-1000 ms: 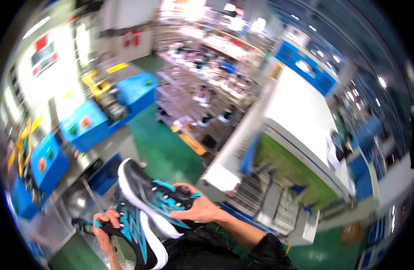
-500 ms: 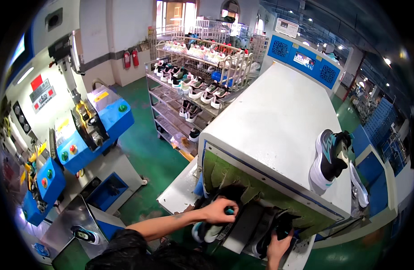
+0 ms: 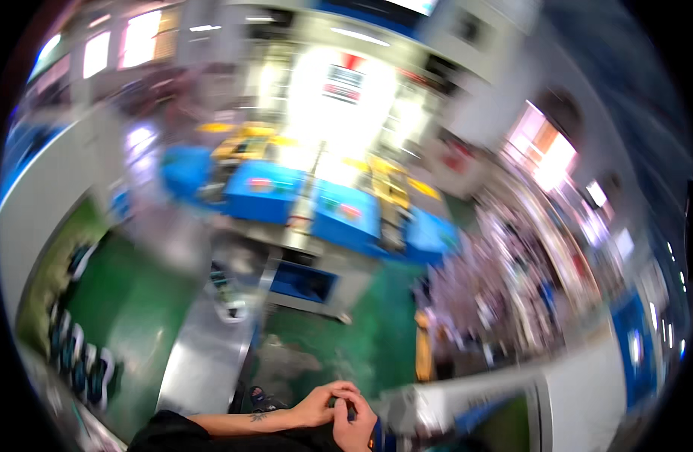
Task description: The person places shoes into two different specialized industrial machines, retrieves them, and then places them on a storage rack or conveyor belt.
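Left hand, right hand touching; contents hidden.

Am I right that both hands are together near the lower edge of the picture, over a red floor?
Not quite: the floor is green, not red. The head view shows the left hand and right hand together near the lower edge, as you say.

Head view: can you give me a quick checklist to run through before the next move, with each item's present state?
1. Both hands in view: ok; left hand and right hand meet at the lower edge.
2. Hands touching each other: ok.
3. Anything held between them: cannot tell, fingers hide it.
4. Picture sharp enough to judge: not ok, heavy motion blur.
5. Blue machines within reach: not ok, they stand across the green floor.
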